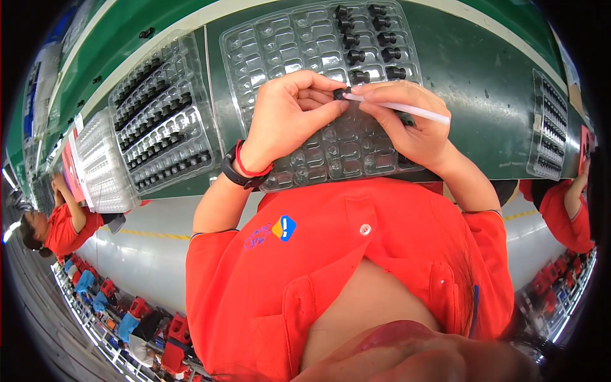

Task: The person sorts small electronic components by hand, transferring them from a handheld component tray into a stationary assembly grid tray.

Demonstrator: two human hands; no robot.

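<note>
Between the thumb and forefinger of my left hand [289, 111] is a small black knob-like part [339, 93]. My right hand [410, 114] pinches a thin white stick [417, 113], and the stick's left end meets the black part or lies right against it. Both hands are above a clear plastic tray [270, 48] with rows of moulded pockets. Several black parts [356, 56] like the held one sit in the tray's right-hand columns. Pockets on its left side hold none. My fingers hide some of the tray's middle.
A second clear tray [207, 137] with rows of black parts lies to the left, beside a stack of clear trays [102, 153]. Another filled tray [548, 127] is at the far right of the green table [490, 83]. Co-workers in red sit at both sides. Loose black parts [147, 32] lie beyond.
</note>
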